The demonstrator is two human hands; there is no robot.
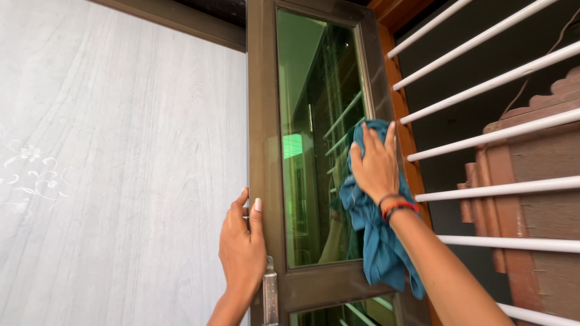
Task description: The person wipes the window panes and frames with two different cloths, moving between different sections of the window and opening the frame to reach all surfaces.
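right hand [376, 163] presses teal cloth [377, 241] on glass pane [308, 151]; left hand [241, 247] grips frame [261, 121]

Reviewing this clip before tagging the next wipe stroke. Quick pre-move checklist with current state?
1. Cloth under palm: the right hand presses the teal cloth flat on the glass pane. Ok.
2. Window steadied: the left hand grips the brown frame edge. Ok.
3. Loose cloth tail hangs below the wrist, over the lower frame rail. Not ok, could snag.
4. Knuckles apart from the white bars. Ok.
5. Metal hinge beside the left hand: whether fingers are apart from it, cannot tell.
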